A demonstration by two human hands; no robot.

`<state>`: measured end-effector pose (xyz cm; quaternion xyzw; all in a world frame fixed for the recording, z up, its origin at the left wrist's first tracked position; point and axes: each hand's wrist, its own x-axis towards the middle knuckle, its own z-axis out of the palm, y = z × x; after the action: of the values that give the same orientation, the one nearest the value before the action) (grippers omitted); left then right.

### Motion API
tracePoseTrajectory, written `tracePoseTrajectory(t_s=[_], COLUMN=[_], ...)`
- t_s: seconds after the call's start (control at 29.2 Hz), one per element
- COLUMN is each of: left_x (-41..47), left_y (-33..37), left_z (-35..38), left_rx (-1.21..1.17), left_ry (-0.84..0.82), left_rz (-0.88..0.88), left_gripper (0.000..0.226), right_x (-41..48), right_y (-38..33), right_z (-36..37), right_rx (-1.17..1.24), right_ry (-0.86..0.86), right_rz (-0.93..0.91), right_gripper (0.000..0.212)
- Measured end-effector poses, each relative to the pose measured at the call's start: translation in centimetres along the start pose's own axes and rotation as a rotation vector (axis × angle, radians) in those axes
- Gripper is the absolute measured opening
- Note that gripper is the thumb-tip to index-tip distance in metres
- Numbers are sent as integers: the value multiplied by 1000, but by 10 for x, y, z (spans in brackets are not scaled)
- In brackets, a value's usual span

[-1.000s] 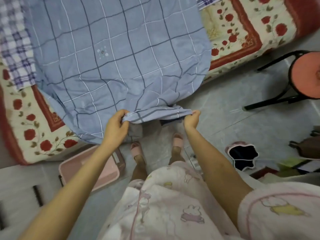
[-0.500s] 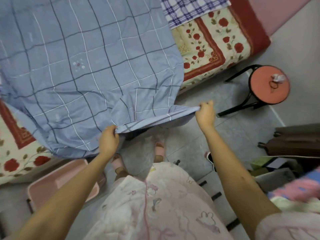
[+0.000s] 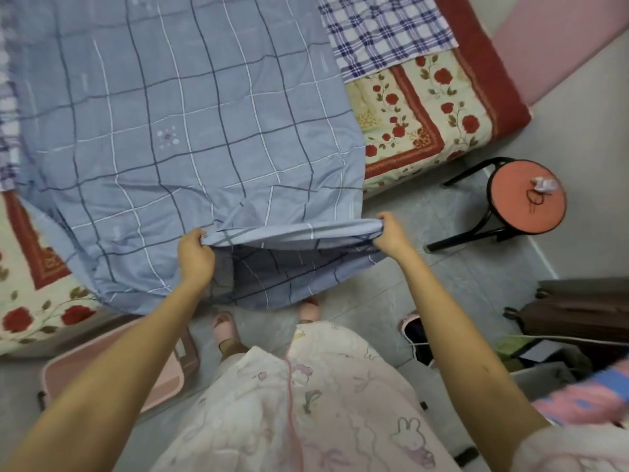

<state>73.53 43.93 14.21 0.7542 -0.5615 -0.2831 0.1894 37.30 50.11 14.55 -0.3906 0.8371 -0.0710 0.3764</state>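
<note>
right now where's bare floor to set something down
Bare floor lies between the stool, the bed and the brown suitcase. Crowded: clutter below the suitcase on the right, the pink case by the bed on the left.

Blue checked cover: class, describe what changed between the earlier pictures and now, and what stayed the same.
The left hand and right hand have drawn apart along the hem of the blue checked cover, stretching that edge out straighter and wider. Both hands keep gripping the hem, and the cover stays spread over the floral quilt.
</note>
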Motion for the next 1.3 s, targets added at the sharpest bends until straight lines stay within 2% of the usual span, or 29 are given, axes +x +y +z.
tracePoseTrajectory(t_s=[0.07,0.1,0.21,0.27,0.34,0.38,0.45,0.51,0.55,0.62,0.69,0.79,0.86,0.93,0.96,0.99,1.03,1.1,1.13,1.23,1.27,1.3], left_x=[0,-3,-18,-28,-38,-44,-59,-78,-90,-108,-118,-119,-113,-105,-102,-99,-95,-94,-94,-94,-92,-94], left_y=[-15,-23,-43,-50,-54,-54,-37,-6,14,50,78,108,131,142,143,139,139,126,119,113,112,108], left_z=[-1,2,15,30,51,63,79,93,100,107,108,107,100,93,91,89,82,81,82,75,72,67], left_rx=[56,90,188,242,227,172,-106,-536,-744,-1103,-1311,-1445,-1597,-1690,-1636,-1469,-1260,-949,-861,-713,-741,-926], left_ry=[-25,-50,-141,-227,-315,-342,-392,-475,-555,-660,-667,-702,-698,-585,-535,-539,-575,-501,-503,-605,-573,-536], left_rz=[14,40,93,33,-143,-291,-695,-1096,-1220,-1326,-1402,-1411,-1360,-1284,-1190,-1024,-937,-790,-733,-694,-762,-872], left_gripper=[36,34,29,30,32,36,47,55,59,69,82,89,76,53,41,28,19,11,15,25,22,18], right_x=[-4,-8,-17,-21,-24,-27,-33,-38,-42,-51,-63,-72,-77,-81,-85,-88,-91,-95,-98,-103,-105,-106], right_y=[3,4,1,-5,-8,-11,-24,-40,-49,-72,-92,-109,-113,-113,-114,-113,-114,-111,-107,-98,-98,-99], right_z=[-4,-7,-12,-17,-23,-26,-35,-43,-48,-56,-62,-70,-78,-85,-88,-91,-93,-96,-98,-100,-101,-102], right_rx=[-166,-173,148,344,295,263,210,161,133,98,113,182,212,235,241,245,256,301,319,340,344,340], right_ry=[124,208,411,426,316,251,157,143,150,175,209,247,237,236,243,256,266,264,246,141,111,79], right_rz=[7,20,56,49,-49,-83,-112,-157,-185,-234,-282,-356,-392,-412,-419,-422,-426,-425,-424,-445,-452,-463], right_gripper=[40,36,26,27,32,36,44,49,48,46,48,47,44,40,38,36,34,30,28,23,20,19])
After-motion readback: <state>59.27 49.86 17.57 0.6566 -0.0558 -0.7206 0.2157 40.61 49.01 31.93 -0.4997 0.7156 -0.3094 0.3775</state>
